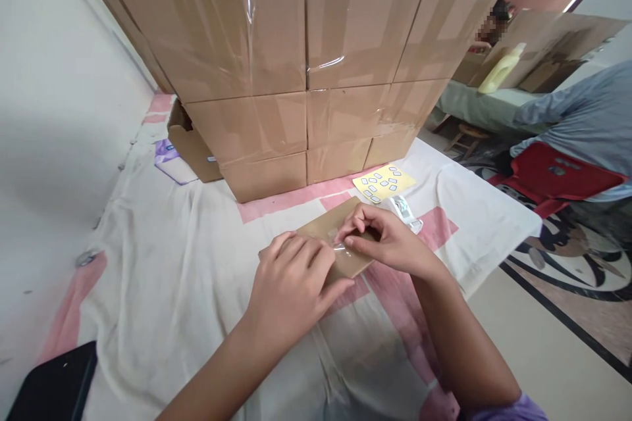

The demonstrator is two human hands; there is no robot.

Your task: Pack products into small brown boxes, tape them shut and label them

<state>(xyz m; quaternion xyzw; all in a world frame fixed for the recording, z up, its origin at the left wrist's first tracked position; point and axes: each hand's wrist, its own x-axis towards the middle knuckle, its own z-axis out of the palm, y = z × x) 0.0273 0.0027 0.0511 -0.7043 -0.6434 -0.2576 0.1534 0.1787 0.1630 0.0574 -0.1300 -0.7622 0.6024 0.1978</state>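
A flat brown cardboard piece lies on the cloth-covered table in front of me. My left hand rests on its near left part, fingers curled down and pressing it. My right hand is over its right part, thumb and fingers pinched on a small clear strip of tape at the card's surface. A yellow sheet with several small white stickers lies just beyond, and a small clear plastic item sits beside my right hand.
A tall wall of taped cardboard panels stands across the table's far side. A small open box and a purple-white packet lie at its left. A black object sits near left. Another person in blue sits right by a red stool.
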